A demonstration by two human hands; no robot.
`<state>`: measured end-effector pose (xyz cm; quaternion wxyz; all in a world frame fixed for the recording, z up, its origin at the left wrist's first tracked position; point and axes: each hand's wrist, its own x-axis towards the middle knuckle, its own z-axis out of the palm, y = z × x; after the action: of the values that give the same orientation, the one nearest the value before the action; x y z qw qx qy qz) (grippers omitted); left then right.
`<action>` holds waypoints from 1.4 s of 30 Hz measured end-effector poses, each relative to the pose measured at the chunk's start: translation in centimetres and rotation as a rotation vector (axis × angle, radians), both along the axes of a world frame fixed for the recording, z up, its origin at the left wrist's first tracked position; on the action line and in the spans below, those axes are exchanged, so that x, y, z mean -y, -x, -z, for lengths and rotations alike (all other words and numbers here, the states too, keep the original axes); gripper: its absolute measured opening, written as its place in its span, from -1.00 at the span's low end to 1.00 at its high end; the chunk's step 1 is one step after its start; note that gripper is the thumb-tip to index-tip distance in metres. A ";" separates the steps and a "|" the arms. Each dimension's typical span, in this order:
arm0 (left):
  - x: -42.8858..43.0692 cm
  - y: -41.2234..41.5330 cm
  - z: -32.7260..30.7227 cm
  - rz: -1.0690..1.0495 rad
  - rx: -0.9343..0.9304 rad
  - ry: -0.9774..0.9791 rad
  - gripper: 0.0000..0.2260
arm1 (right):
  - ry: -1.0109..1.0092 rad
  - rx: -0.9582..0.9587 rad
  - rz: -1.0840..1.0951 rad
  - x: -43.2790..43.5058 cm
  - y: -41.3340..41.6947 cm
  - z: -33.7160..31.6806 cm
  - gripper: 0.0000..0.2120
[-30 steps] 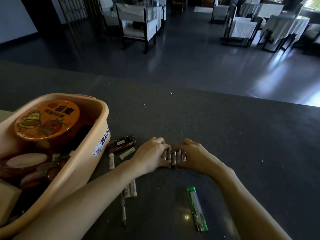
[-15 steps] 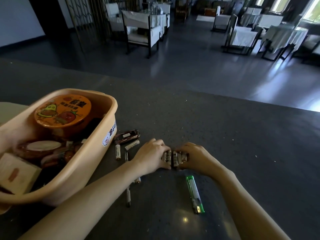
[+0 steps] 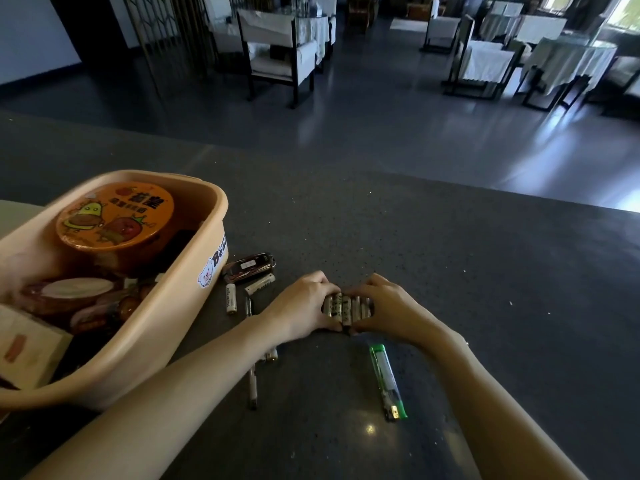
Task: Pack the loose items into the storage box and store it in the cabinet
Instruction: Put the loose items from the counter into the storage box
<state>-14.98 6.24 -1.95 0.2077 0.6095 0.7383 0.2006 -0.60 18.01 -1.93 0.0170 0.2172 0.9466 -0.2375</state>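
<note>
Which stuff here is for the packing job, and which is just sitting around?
For the job: storage box, batteries held by left hand and right hand, loose battery, lighter, pen, key fob.
Just around: chairs, covered tables.

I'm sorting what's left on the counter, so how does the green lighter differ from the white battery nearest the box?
The lighter is green and partly see-through; the battery is white with lettering. The lighter is longer than the battery. The lighter lies apart, nearer the camera; the battery lies close to the box. Both lie flat on the counter, untouched.
</note>
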 end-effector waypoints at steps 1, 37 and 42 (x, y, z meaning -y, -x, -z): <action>0.0 0.1 0.1 0.003 0.005 -0.001 -0.59 | -0.006 0.005 -0.001 0.0 0.1 0.0 -0.46; 17.9 20.8 -9.6 0.057 -0.284 -0.109 -0.46 | -0.165 -0.080 -0.001 18.1 18.9 -11.7 -0.48; 18.0 21.1 -8.9 0.162 -0.270 -0.108 -0.51 | -0.215 0.088 -0.001 19.7 19.0 -11.7 -0.62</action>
<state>-36.04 -11.73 6.98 0.0889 0.6988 0.6961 0.1390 -19.63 -1.64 9.80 0.0352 0.2273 0.9652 -0.1246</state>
